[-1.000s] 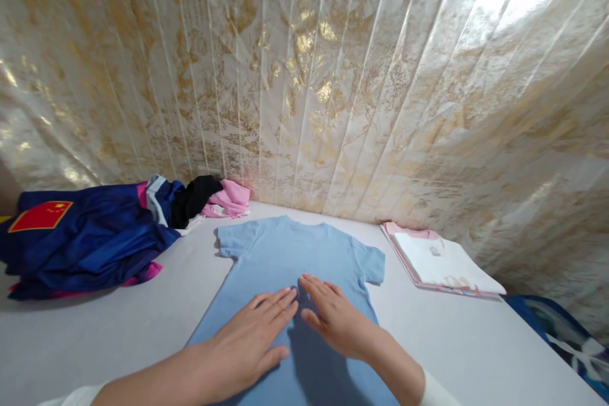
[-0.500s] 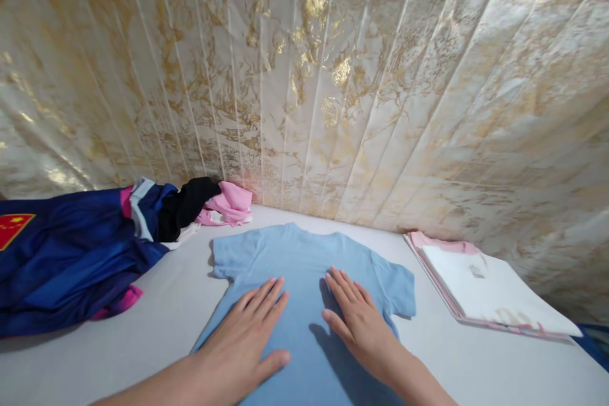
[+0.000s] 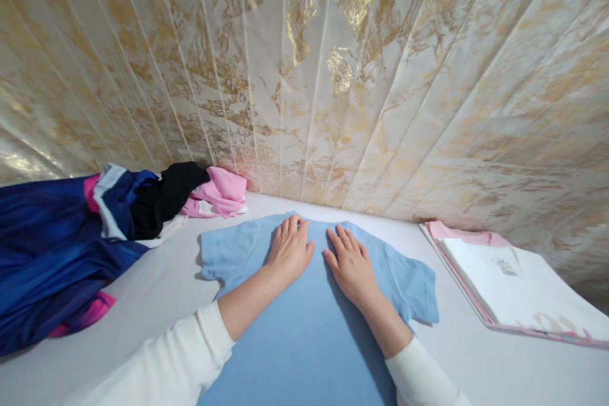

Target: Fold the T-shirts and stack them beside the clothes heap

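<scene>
A light-blue T-shirt (image 3: 290, 336) lies spread flat in the middle of the white table (image 3: 157, 298), neckline toward the gold-patterned wall (image 3: 309, 108), its lower part running out of view. Both forearms reach forward over it, palms down, in white sleeves (image 3: 166, 355). The left hand (image 3: 290, 254) is on the upper chest, its fingers (image 3: 285, 229) close together and slightly bent near the neckline, thumb apart. The right hand (image 3: 351, 269) lies just beside it, fingers loosely spread, thumb angled inward; how firmly either presses cannot be told. Neither grips the fabric. Dark-blue, black and pink clothes (image 3: 57, 235) are heaped at left; folded garments (image 3: 528, 279), white uppermost, lie at right.
</scene>
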Available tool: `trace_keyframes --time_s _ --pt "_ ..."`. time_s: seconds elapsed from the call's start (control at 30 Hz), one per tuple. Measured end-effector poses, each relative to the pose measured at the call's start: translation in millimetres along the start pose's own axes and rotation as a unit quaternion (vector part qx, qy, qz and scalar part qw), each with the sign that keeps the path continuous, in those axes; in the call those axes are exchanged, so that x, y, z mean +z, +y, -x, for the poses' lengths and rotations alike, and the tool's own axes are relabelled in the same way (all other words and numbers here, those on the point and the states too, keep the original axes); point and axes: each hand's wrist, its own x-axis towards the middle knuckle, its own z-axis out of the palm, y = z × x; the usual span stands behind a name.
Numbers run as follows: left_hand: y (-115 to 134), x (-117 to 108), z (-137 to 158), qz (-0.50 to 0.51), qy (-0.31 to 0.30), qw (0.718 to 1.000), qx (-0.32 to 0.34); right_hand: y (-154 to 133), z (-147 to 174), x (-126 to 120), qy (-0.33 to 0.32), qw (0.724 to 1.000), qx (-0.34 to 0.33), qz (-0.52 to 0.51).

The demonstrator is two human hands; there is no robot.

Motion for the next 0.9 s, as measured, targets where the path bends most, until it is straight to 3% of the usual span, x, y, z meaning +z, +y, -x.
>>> trace_keyframes --time_s 0.3,0.37,0.6,0.9 --pt "-27 -3 -5 -0.004 -0.024 0.998 0.065 28 -6 1 -0.007 0.996 0.074 0.042" --pt "-29 -3 -4 -0.006 -0.032 0.997 0.076 39 -5 3 -0.002 0.998 0.056 0.032" --pt "-31 -1 -2 0.0 -0.046 0.994 0.102 92 0 -8 -0.018 0.994 -0.104 -0.008" --pt "-23 2 -6 -0.007 -0.046 0.99 0.13 90 0 -12 -0.031 0.994 -0.097 0.026"
